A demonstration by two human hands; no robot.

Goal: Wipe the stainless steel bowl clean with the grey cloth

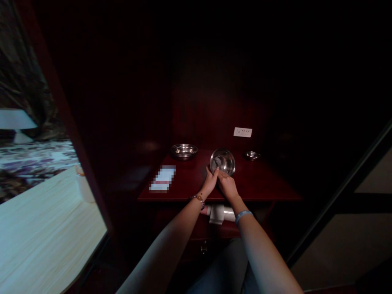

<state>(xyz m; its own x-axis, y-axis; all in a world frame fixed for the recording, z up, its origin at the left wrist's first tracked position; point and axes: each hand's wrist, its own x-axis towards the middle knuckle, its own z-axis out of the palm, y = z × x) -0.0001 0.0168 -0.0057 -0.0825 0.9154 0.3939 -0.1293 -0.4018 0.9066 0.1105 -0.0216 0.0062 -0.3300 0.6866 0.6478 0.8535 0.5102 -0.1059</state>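
Note:
A shiny metal bowl (227, 160) is tilted above the dark red shelf (196, 190), its open side turned toward the camera. My left hand (210, 181) grips its near left rim, thumb up on the edge. Close beside it, my right hand (227, 184) holds the lower near side, with the fingers partly hidden. A greyish patch shows inside the bowl; whether it is a cloth or a reflection is unclear. Wider metal bowls (184, 151), seemingly stacked, sit at the shelf's back left. A small metal bowl (252, 155) rests at the back right.
A blurred-out pale sheet (163, 178) lies on the shelf's left part. White rolls (219, 214) are on a lower level under the shelf edge. A socket plate (243, 132) is on the back wall. At the left stand a light wooden table (45, 228) and a lamp (17, 122).

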